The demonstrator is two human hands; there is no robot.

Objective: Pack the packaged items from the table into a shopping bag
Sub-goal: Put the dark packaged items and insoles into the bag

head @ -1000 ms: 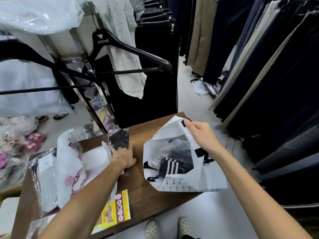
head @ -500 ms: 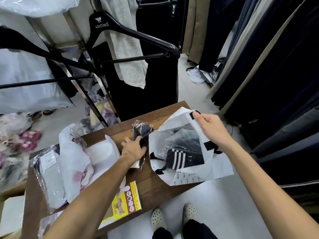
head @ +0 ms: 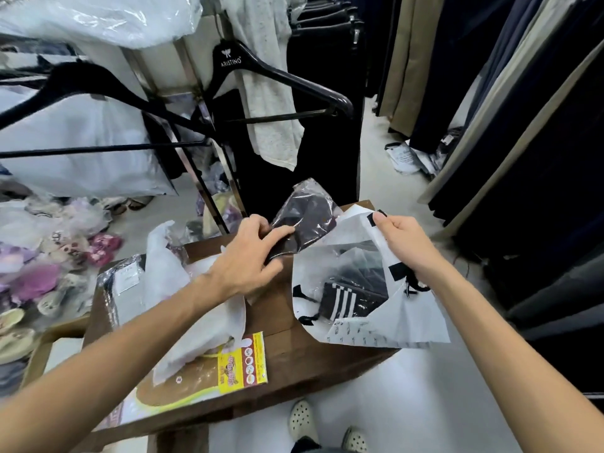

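My left hand (head: 253,256) grips a small dark item in a clear plastic wrapper (head: 307,217), lifted off the table and tilted toward the mouth of the white shopping bag (head: 385,325). My right hand (head: 400,245) pinches the bag's upper edge and holds it wide. Inside the bag lies a black packaged item with white stripes (head: 346,300). On the wooden table (head: 300,358) remain a white wrapped package (head: 196,322), a grey packaged garment (head: 121,295) and a flat pack with a yellow label (head: 242,364).
Black hangers (head: 284,80) on a rack jut out just above and behind the table. Dark trousers hang along the right side. Bagged slippers (head: 49,266) pile up on the left. My feet in white clogs (head: 302,420) stand below the table's front edge.
My left hand has picked the dark wrapped item up from the table and carried it right to the bag's mouth. My right hand keeps holding the bag.
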